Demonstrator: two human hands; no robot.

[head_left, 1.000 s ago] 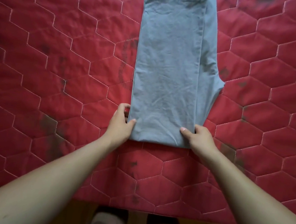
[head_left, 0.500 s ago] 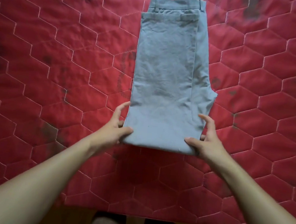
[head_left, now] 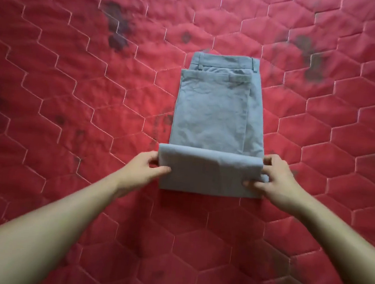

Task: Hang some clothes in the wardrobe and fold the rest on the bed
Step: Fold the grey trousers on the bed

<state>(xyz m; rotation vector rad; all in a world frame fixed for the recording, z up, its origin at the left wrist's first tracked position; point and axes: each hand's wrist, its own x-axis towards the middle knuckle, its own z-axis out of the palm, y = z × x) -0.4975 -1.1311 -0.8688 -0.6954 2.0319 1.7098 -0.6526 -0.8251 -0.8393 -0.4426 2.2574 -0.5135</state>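
A pair of grey-blue trousers [head_left: 212, 112] lies folded lengthwise on the red quilted bed [head_left: 72, 83], waistband at the far end. Its near end is lifted and turned over towards the waistband, forming a raised flap. My left hand [head_left: 146, 167] grips the flap's left edge, thumb on top and fingers underneath. My right hand [head_left: 272, 181] pinches the flap's right edge the same way. Both forearms reach in from the bottom corners.
The red quilt with white hexagon stitching and dark smudges fills the whole view around the trousers. No other garment, wardrobe or hanger shows in this frame.
Both hands have lifted the trousers' near end off the quilt and carried it away from me, over the rest. The view has shifted forward; the bed edge and feet no longer show.
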